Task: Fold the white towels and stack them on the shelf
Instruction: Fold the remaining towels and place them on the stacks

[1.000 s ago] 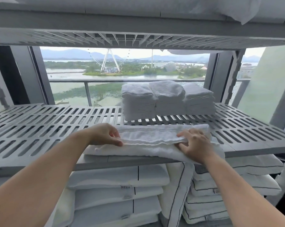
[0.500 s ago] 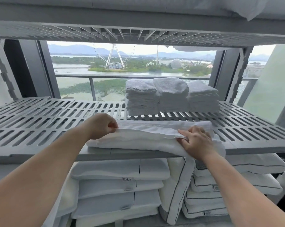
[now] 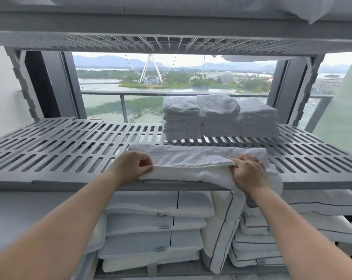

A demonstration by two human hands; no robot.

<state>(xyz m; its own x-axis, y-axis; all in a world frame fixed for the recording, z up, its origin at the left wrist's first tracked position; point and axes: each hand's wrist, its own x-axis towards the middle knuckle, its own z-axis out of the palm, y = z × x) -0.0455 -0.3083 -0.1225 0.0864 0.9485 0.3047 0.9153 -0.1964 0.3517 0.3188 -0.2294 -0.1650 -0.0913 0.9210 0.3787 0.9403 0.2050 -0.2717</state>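
L hand (image 3: 133, 166), R hand (image 3: 249, 175) pinching towel (image 3: 191, 158), white, folded

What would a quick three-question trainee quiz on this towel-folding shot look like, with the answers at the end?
1. True or false: the left hand and the right hand both pinch the towel lying at the front of the shelf.
2. How many stacks of folded towels stand at the back of that shelf? A) two B) three C) five
3. Fill in: the level below the shelf holds white ______ with dark piping.

Key: 1 true; 2 B; 3 pillows.
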